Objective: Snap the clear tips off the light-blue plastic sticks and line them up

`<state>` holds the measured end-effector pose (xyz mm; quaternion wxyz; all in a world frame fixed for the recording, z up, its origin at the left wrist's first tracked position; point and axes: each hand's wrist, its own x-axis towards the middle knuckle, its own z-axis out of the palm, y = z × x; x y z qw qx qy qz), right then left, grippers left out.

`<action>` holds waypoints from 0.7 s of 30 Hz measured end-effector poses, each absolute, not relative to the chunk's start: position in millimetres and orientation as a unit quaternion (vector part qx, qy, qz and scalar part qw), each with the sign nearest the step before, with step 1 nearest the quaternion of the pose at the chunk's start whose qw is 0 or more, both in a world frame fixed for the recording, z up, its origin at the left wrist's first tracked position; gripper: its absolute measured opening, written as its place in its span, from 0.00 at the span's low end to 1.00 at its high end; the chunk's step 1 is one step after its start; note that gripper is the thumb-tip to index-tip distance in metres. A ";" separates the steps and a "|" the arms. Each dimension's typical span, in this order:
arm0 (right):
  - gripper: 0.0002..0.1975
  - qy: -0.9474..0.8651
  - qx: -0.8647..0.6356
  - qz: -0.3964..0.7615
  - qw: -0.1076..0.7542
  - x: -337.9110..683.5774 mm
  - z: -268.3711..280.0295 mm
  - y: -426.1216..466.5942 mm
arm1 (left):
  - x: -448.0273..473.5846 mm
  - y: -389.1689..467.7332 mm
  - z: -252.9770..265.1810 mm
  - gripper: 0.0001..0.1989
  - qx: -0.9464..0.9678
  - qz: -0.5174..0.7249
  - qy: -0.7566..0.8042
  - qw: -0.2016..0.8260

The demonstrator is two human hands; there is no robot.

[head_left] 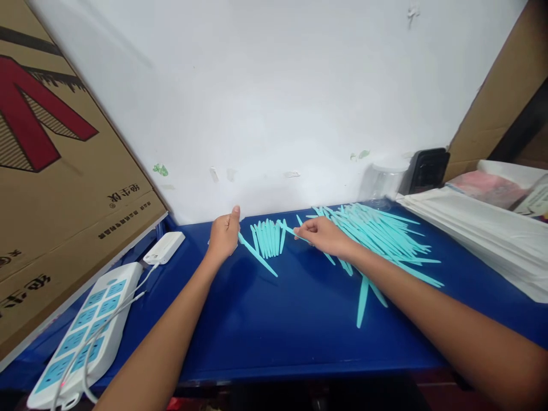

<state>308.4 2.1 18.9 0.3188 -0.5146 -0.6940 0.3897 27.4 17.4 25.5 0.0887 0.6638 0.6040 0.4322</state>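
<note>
My left hand (225, 235) is closed with the thumb up, left of a small row of turquoise sticks (268, 238). A pale, clear edge shows beside its fingers; what it grips is hidden. One slanting turquoise plastic stick (259, 257) has its top end against those fingers, and I cannot tell if it is held. Between thumb and fingers, my right hand (320, 234) pinches another slim stick (290, 229), its tip pointing left at the row. Right of that hand, and partly behind the forearm, spreads a loose pile of the same tapered sticks (377, 231).
A white power strip (107, 319) with cables and a white adapter (164, 248) lie on the blue table (257, 331) at left. A cardboard box (77, 188) stands beside them. At right are a clear jar (387, 180), a black object (429, 170) and stacked white sheets (479, 228).
</note>
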 end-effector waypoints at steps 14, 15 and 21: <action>0.09 -0.648 -0.570 0.347 0.367 279.2 -6.3 12.4 | 56.0 6.4 13.1 0.31 0.689 0.420 0.587 0.065; 0.09 -0.653 -0.566 0.355 0.357 278.7 -5.6 12.1 | 56.3 6.2 13.1 0.31 0.689 0.419 0.588 0.065; 0.15 -0.742 -0.513 0.287 0.322 280.9 -0.9 8.5 | 57.1 5.1 14.1 0.31 0.687 0.420 0.589 0.065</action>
